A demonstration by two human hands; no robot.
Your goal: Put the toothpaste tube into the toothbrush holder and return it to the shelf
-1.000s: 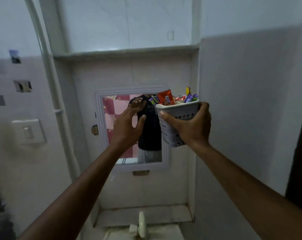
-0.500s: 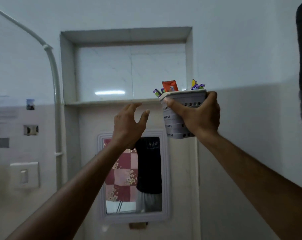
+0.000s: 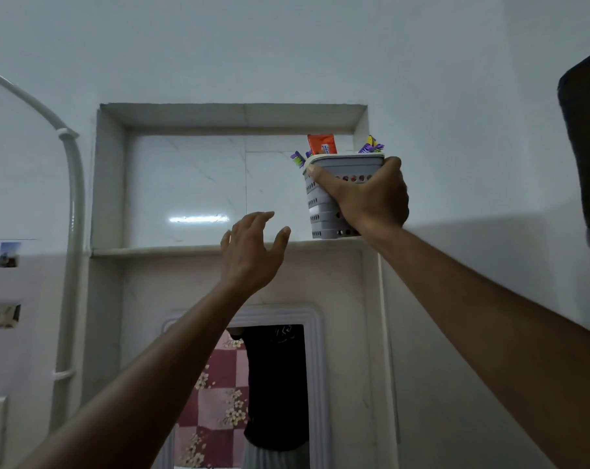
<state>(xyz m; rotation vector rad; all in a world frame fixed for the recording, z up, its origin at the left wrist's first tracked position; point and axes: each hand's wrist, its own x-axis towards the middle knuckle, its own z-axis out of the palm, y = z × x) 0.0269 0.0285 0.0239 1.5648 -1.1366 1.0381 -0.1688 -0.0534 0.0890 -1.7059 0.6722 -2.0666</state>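
right hand (image 3: 371, 198) clasps toothbrush holder (image 3: 324, 211), now raised to shelf (image 3: 171, 251) level; toothpaste tube (image 3: 322, 144) inside; left hand (image 3: 249, 252) spread, empty; placement imminent.

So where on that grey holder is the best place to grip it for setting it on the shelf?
Grip the holder around its perforated side wall, coming from the front-right, as the right hand does now. The wall is bare, while the toothpaste tube and brushes stick out above the rim, and its base must stay free to meet the shelf.
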